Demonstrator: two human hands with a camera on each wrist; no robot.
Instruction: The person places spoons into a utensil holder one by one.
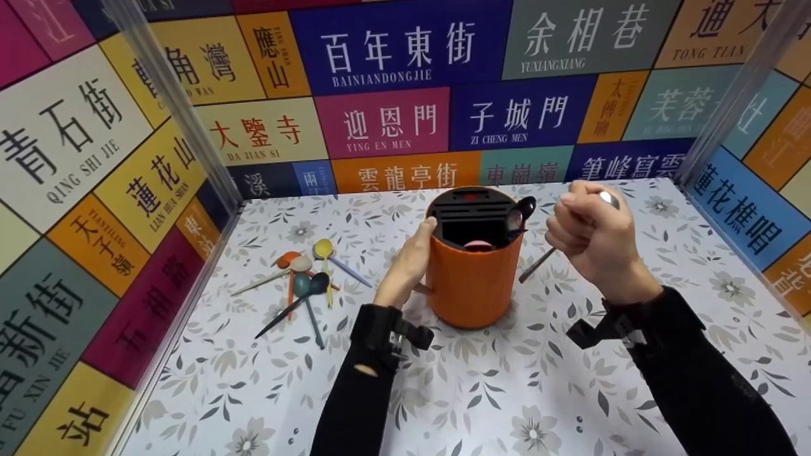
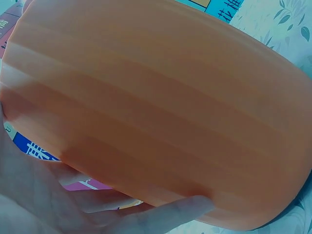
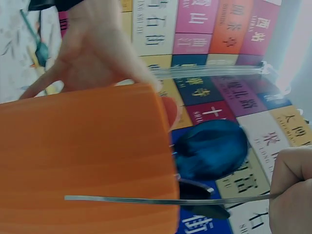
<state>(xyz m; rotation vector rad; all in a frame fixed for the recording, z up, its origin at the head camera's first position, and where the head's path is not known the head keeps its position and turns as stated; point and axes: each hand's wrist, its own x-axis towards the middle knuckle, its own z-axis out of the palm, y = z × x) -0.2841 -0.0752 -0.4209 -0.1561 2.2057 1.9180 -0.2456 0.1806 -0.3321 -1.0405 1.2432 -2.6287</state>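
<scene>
An orange utensil holder (image 1: 472, 288) with a black slotted top stands upright on the table. My left hand (image 1: 410, 259) rests against its left side, the thumb at the rim and the fingers spread along the wall. My right hand (image 1: 589, 231), fisted to the right of the holder, grips a metal spoon (image 1: 537, 266). The spoon's shiny bowl shows above the fist, and its thin handle points down and left. In the right wrist view that handle (image 3: 165, 201) crosses in front of the holder, apparently apart from it. Dark spoon heads (image 1: 524, 206) stick out of the holder's right side.
Left of the holder lies a loose pile of coloured spoons (image 1: 301, 285), including black, teal, yellow and orange ones. A pink piece (image 1: 476, 244) shows inside the holder's opening. Panels with street names (image 1: 393, 120) wall in the flower-patterned table (image 1: 494, 399) at the back and sides.
</scene>
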